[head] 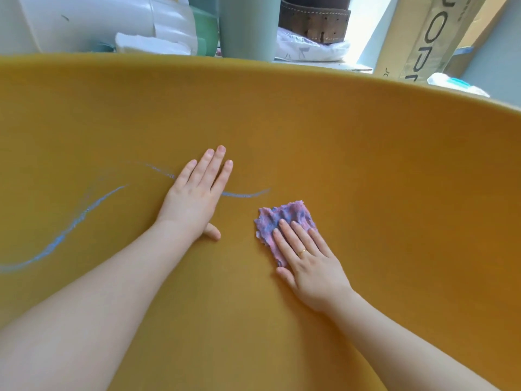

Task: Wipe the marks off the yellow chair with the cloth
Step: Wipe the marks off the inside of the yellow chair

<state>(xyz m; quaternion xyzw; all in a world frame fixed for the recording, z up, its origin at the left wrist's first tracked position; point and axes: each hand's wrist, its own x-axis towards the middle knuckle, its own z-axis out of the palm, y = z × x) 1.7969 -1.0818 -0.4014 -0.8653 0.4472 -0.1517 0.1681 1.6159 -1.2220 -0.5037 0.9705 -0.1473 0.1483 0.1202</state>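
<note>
On yellow chair (366,165), both hands flat. Left hand (194,197) spread open, palm down, empty, covering middle of blue marks (70,230). Right hand (307,258), ring (301,252) on finger, presses pink-purple cloth (282,221) under flat fingers, just right of mark's end. Cloth stained blue. Long streak curves away toward left edge.

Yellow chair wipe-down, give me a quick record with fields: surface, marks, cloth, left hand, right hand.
surface: yellow chair, fills most of the view
marks: blue lines on its left side, one stretch running out from under the left hand toward the cloth
cloth: pink and blue, flat on the chair
left hand: flat on the chair, over a mark
right hand: flat, fingers pressing on the cloth
</note>
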